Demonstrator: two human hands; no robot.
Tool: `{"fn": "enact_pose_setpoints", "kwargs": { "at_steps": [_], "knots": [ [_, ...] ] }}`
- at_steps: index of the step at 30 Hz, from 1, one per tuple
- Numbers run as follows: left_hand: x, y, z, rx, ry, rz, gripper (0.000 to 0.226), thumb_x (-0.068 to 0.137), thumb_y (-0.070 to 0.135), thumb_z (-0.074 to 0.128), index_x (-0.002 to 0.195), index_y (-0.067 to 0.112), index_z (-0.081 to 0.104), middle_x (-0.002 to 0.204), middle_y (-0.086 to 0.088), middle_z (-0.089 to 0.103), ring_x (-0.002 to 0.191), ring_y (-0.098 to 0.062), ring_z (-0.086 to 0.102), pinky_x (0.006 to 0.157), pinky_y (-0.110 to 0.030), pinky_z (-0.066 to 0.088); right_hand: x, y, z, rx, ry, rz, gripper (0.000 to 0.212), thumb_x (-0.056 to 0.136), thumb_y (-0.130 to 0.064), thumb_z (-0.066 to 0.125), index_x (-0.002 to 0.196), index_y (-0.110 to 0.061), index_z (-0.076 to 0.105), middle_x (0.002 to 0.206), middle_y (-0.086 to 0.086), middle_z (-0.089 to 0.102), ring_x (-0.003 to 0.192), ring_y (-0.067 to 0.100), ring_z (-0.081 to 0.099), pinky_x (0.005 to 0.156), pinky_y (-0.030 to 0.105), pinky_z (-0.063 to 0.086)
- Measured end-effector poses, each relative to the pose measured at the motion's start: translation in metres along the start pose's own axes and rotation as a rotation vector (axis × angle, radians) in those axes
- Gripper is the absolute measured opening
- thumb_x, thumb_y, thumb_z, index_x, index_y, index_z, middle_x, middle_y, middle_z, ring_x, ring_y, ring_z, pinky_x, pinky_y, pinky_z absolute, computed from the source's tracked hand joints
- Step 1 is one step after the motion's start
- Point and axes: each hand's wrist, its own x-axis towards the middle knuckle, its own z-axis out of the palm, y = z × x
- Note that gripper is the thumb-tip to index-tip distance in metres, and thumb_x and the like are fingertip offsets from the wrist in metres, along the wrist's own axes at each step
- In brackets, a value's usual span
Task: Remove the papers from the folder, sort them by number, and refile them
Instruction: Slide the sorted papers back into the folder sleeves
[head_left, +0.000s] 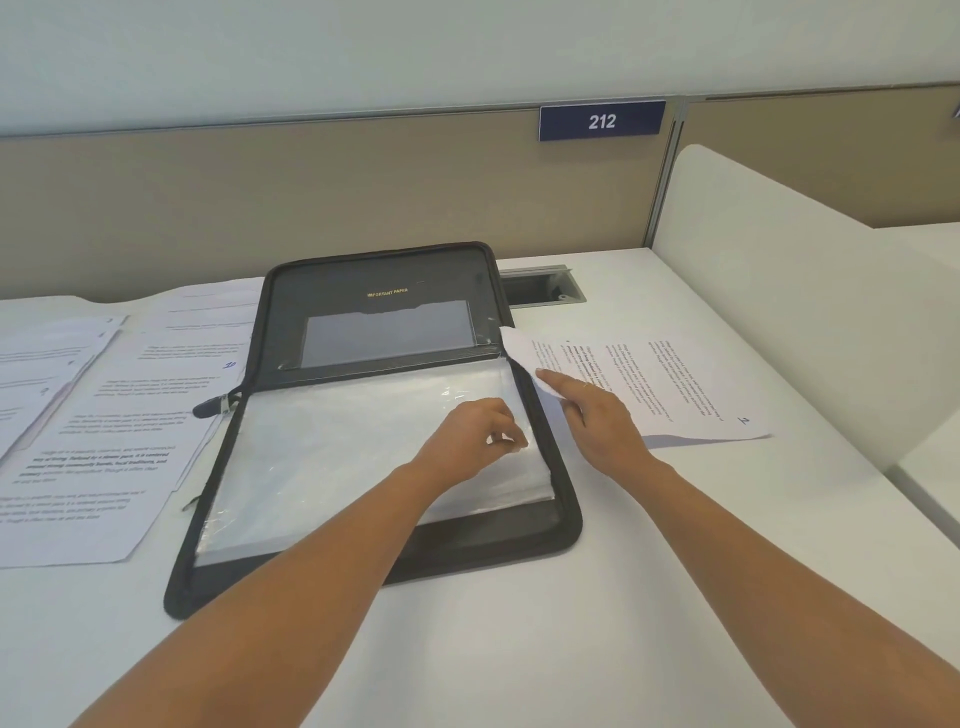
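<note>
A black zip folder (395, 283) lies open in the middle of the white desk, its stack of clear plastic sleeves (332, 452) facing up. My left hand (480, 434) pinches the right edge of the top sleeve. My right hand (592, 415) holds a printed sheet (654, 384), marked 2, by its left end, just right of the folder, with the forefinger stretched along the sheet's edge. Several more printed sheets (119, 415) lie spread out to the left of the folder, one of them marked 10.
A beige partition with a blue sign 212 (601, 121) closes the back. A white divider panel (779, 291) borders the right side. A cable slot (540, 286) is sunk in the desk (571, 623) behind the folder.
</note>
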Motion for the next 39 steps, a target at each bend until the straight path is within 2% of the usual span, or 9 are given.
{"fn": "enact_pose_setpoints", "kwargs": {
  "at_steps": [2,5,7,11,21,28,33,36,39],
  "knots": [
    [-0.001,0.001,-0.001,0.008,-0.04,0.006,0.016,0.086,0.015,0.066,0.1,0.012,0.074,0.098,-0.005,0.059,0.081,-0.012,0.05,0.074,-0.015,0.04,0.0,0.0,0.001,-0.054,-0.046,-0.046,0.039,0.099,-0.013,0.042,0.136,-0.022,0.048,0.142,0.002,0.047,0.129,0.02,0.044,0.104,0.021,0.03],
    [-0.002,0.004,-0.002,-0.02,-0.066,-0.004,0.018,0.085,0.016,0.068,0.101,0.012,0.073,0.094,0.002,0.051,0.081,-0.01,0.047,0.071,-0.01,0.038,0.0,-0.004,0.0,-0.139,-0.081,-0.103,0.036,0.098,-0.012,0.044,0.131,-0.019,0.055,0.126,0.006,0.054,0.113,0.022,0.05,0.09,0.027,0.042],
    [-0.003,0.004,-0.003,-0.054,-0.07,-0.013,0.017,0.084,0.015,0.069,0.1,0.01,0.073,0.091,0.004,0.05,0.076,-0.01,0.048,0.063,-0.003,0.037,-0.001,-0.006,-0.001,-0.195,-0.111,-0.15,0.034,0.097,-0.012,0.046,0.127,-0.019,0.059,0.12,0.005,0.055,0.109,0.02,0.05,0.085,0.025,0.041],
    [-0.003,0.003,-0.005,-0.115,-0.061,-0.016,0.014,0.081,0.011,0.071,0.094,0.007,0.074,0.088,-0.004,0.06,0.067,-0.007,0.053,0.052,-0.01,0.047,-0.002,-0.005,-0.001,-0.232,-0.232,-0.217,0.031,0.096,-0.013,0.048,0.121,-0.021,0.064,0.119,0.001,0.059,0.11,0.018,0.05,0.082,0.025,0.038],
    [0.006,0.006,-0.012,-0.041,-0.117,-0.019,0.018,0.08,0.013,0.073,0.097,0.007,0.073,0.092,-0.008,0.064,0.072,-0.012,0.053,0.059,-0.007,0.041,-0.006,-0.008,-0.005,-0.244,-0.456,-0.299,0.028,0.093,-0.014,0.05,0.113,-0.013,0.069,0.122,0.002,0.058,0.106,0.018,0.047,0.077,0.021,0.03],
    [0.01,0.009,-0.016,-0.038,-0.162,-0.001,0.018,0.079,0.012,0.074,0.095,0.004,0.072,0.092,-0.006,0.065,0.072,-0.01,0.052,0.068,-0.016,0.044,0.002,-0.02,-0.019,-0.051,-0.683,-0.172,0.022,0.089,-0.003,0.047,0.088,0.002,0.069,0.094,-0.008,0.05,0.084,0.013,0.045,0.071,0.018,0.033],
    [0.01,0.007,-0.016,-0.035,-0.206,-0.023,0.02,0.079,0.014,0.074,0.097,0.006,0.072,0.096,-0.009,0.066,0.077,-0.013,0.055,0.077,-0.028,0.05,0.015,-0.018,-0.023,0.074,-0.722,0.002,0.031,0.09,-0.004,0.044,0.108,-0.008,0.069,0.113,0.002,0.066,0.095,0.017,0.056,0.09,0.028,0.041],
    [0.01,0.006,-0.015,-0.026,-0.238,-0.017,0.017,0.08,0.015,0.074,0.095,0.008,0.072,0.094,-0.009,0.067,0.077,-0.013,0.055,0.078,-0.027,0.049,0.021,-0.018,-0.023,0.174,-0.741,0.028,0.028,0.088,-0.002,0.048,0.099,-0.011,0.072,0.096,0.006,0.069,0.08,0.012,0.058,0.08,0.02,0.045],
    [0.009,0.006,-0.015,-0.038,-0.256,-0.006,0.014,0.081,0.014,0.072,0.093,0.009,0.073,0.092,-0.006,0.069,0.075,-0.012,0.056,0.073,-0.018,0.047,0.025,-0.017,-0.017,0.038,-0.644,-0.083,0.018,0.086,-0.014,0.064,0.102,-0.014,0.072,0.101,0.002,0.067,0.081,0.006,0.056,0.071,0.011,0.039]
  ]
}}
